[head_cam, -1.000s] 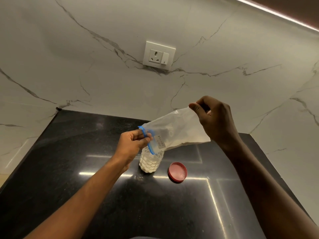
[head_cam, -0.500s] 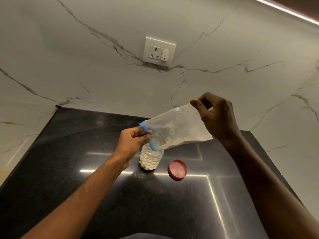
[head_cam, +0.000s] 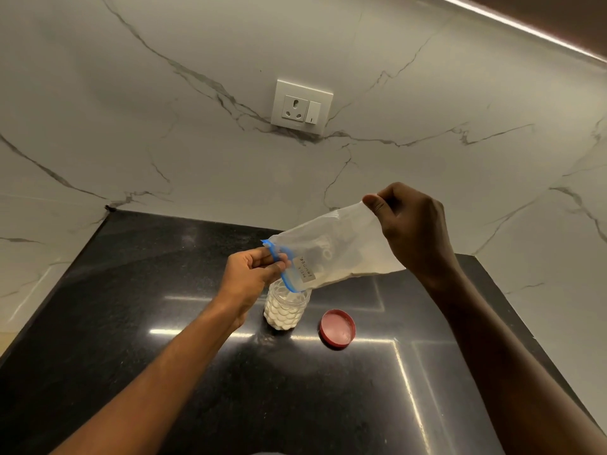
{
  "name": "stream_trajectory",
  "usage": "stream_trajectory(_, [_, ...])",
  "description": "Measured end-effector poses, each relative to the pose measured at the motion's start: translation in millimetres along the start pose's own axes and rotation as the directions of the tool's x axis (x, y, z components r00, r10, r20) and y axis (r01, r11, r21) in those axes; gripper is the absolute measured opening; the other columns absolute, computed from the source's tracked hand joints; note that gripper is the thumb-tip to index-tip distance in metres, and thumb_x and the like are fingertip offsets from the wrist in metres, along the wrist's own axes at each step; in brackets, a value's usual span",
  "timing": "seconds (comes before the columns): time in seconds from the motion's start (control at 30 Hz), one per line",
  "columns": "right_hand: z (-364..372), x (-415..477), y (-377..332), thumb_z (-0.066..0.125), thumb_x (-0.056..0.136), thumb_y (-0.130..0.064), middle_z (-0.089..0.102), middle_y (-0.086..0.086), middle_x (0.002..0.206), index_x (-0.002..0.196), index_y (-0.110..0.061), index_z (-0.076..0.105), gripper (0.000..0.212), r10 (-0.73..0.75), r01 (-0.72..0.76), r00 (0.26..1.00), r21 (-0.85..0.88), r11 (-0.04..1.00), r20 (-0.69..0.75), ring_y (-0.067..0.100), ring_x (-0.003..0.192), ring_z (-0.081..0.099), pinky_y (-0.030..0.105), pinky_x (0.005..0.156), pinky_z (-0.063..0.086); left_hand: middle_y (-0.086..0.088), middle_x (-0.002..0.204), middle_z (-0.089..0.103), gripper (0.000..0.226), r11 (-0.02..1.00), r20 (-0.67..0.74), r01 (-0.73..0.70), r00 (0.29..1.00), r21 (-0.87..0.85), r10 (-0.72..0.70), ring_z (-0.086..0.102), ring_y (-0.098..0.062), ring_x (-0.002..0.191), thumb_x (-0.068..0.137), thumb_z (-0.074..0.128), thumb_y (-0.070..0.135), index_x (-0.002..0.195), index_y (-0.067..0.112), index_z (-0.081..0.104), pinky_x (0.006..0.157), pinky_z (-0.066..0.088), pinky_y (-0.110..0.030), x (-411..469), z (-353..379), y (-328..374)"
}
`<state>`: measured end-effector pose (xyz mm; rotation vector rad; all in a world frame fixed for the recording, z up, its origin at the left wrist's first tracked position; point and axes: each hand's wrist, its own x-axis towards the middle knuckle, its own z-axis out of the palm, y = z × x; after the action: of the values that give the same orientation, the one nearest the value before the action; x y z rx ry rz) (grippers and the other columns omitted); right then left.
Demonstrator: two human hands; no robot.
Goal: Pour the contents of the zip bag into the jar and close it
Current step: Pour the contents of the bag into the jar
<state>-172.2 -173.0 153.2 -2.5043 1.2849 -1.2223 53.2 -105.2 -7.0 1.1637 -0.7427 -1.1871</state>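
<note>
A clear zip bag (head_cam: 338, 254) with a blue zip strip and a small paper label hangs tilted, its mouth down over the jar. My left hand (head_cam: 253, 274) pinches the blue zip edge at the mouth. My right hand (head_cam: 410, 231) grips the bag's raised bottom corner. White powder lies along the bag's lower side. The clear dimpled plastic jar (head_cam: 285, 310) stands upright on the black counter, mostly full of white powder, with its top hidden behind the bag's mouth. The red lid (head_cam: 337, 328) lies flat on the counter just right of the jar.
The black polished counter (head_cam: 164, 307) fits into a corner of white marble walls at the back and both sides. A white socket with a switch (head_cam: 301, 107) sits on the back wall above the jar.
My right hand has lifted the bag's bottom slightly higher, so the bag tilts more steeply toward the jar. My left hand and the jar stay in place.
</note>
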Motion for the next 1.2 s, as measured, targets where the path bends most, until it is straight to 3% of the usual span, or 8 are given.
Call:
stream_trajectory(0.1, [1.0, -1.0, 3.3, 0.070, 0.098, -0.029, 0.066, -0.002, 0.070, 0.082, -0.012, 0.069, 0.022, 0.031, -0.031, 0.999, -0.007, 1.000, 0.029, 0.007, 0.064, 0.060, 0.014, 0.057, 0.043, 0.000, 0.109, 0.083, 0.026, 1.000, 0.000, 0.007, 1.000, 0.012, -0.006, 0.078, -0.015, 0.105, 0.091, 0.076, 0.005, 0.115, 0.014, 0.078, 0.082, 0.065, -0.027, -0.1, 0.9, -0.3])
stream_trajectory(0.2, [0.5, -0.9, 4.3, 0.070, 0.098, -0.029, 0.065, -0.004, 0.070, 0.083, -0.014, 0.069, 0.021, 0.027, -0.027, 1.000, 0.004, 1.000, 0.011, 0.001, 0.065, 0.059, 0.005, 0.057, 0.040, 0.002, 0.106, 0.083, 0.023, 1.000, -0.003, 0.007, 1.000, 0.003, -0.007, 0.078, -0.014, 0.103, 0.090, 0.077, 0.005, 0.109, 0.019, 0.079, 0.079, 0.064, -0.025, 0.4, 0.1, -0.5])
stream_trajectory(0.4, [-0.3, -2.2, 4.7, 0.070, 0.098, -0.029, 0.067, -0.003, 0.072, 0.083, -0.013, 0.070, 0.022, 0.025, -0.025, 1.000, 0.006, 1.000, 0.011, 0.003, 0.067, 0.061, 0.007, 0.058, 0.042, 0.002, 0.106, 0.083, 0.024, 1.000, -0.006, 0.006, 1.000, 0.006, -0.006, 0.078, -0.012, 0.101, 0.090, 0.077, 0.005, 0.109, 0.019, 0.079, 0.075, 0.063, -0.022, 0.3, -0.6, -1.0])
stream_trajectory(0.5, [2.0, -6.1, 3.1, 0.070, 0.098, -0.030, 0.067, 0.000, 0.071, 0.083, -0.011, 0.070, 0.025, 0.016, -0.016, 1.000, -0.015, 1.000, 0.023, 0.015, 0.065, 0.062, 0.024, 0.058, 0.048, 0.003, 0.104, 0.083, 0.023, 1.000, 0.003, 0.004, 1.000, 0.001, -0.004, 0.078, -0.011, 0.100, 0.091, 0.076, 0.004, 0.110, 0.018, 0.079, 0.072, 0.062, -0.019, -0.7, 0.4, -1.6])
stream_trajectory(0.73, [1.6, -5.6, 5.8, 0.069, 0.098, -0.032, 0.068, 0.001, 0.071, 0.082, -0.011, 0.070, 0.026, 0.036, -0.036, 0.999, -0.019, 0.999, -0.011, 0.019, 0.066, 0.064, 0.039, 0.060, 0.055, 0.002, 0.106, 0.083, 0.023, 1.000, -0.009, -0.004, 1.000, 0.011, 0.004, 0.078, -0.010, 0.100, 0.091, 0.076, 0.006, 0.109, 0.021, 0.078, 0.073, 0.063, -0.020, -1.1, 2.4, -1.5])
stream_trajectory(0.9, [1.4, -7.4, 7.8, 0.070, 0.098, -0.032, 0.069, 0.000, 0.073, 0.083, -0.011, 0.072, 0.026, 0.032, -0.032, 0.999, -0.006, 0.999, -0.019, 0.018, 0.067, 0.065, 0.037, 0.060, 0.056, 0.001, 0.107, 0.083, 0.025, 1.000, -0.006, 0.006, 1.000, 0.010, -0.006, 0.078, -0.011, 0.101, 0.091, 0.077, 0.006, 0.114, 0.016, 0.078, 0.073, 0.063, -0.020, -1.5, 1.2, -2.5])
stream_trajectory(1.0, [2.3, -6.6, 5.5, 0.069, 0.098, -0.032, 0.069, -0.001, 0.073, 0.084, -0.012, 0.072, 0.025, 0.009, -0.009, 0.999, -0.001, 1.000, -0.036, 0.015, 0.067, 0.064, 0.025, 0.058, 0.051, 0.001, 0.106, 0.083, 0.025, 1.000, -0.008, 0.008, 1.000, 0.013, -0.008, 0.078, -0.010, 0.101, 0.091, 0.077, 0.007, 0.114, 0.015, 0.078, 0.074, 0.063, -0.020, -1.4, 1.0, -2.4])
stream_trajectory(1.2, [3.3, -6.3, 2.7, 0.070, 0.098, -0.029, 0.069, 0.000, 0.073, 0.084, -0.011, 0.072, 0.023, -0.012, 0.013, 0.999, 0.003, 1.000, -0.043, 0.015, 0.066, 0.064, 0.025, 0.058, 0.050, 0.001, 0.106, 0.083, 0.024, 1.000, -0.011, -0.002, 1.000, 0.013, 0.002, 0.079, -0.011, 0.100, 0.090, 0.077, 0.006, 0.113, 0.015, 0.079, 0.073, 0.063, -0.020, -1.1, -0.3, -1.7])
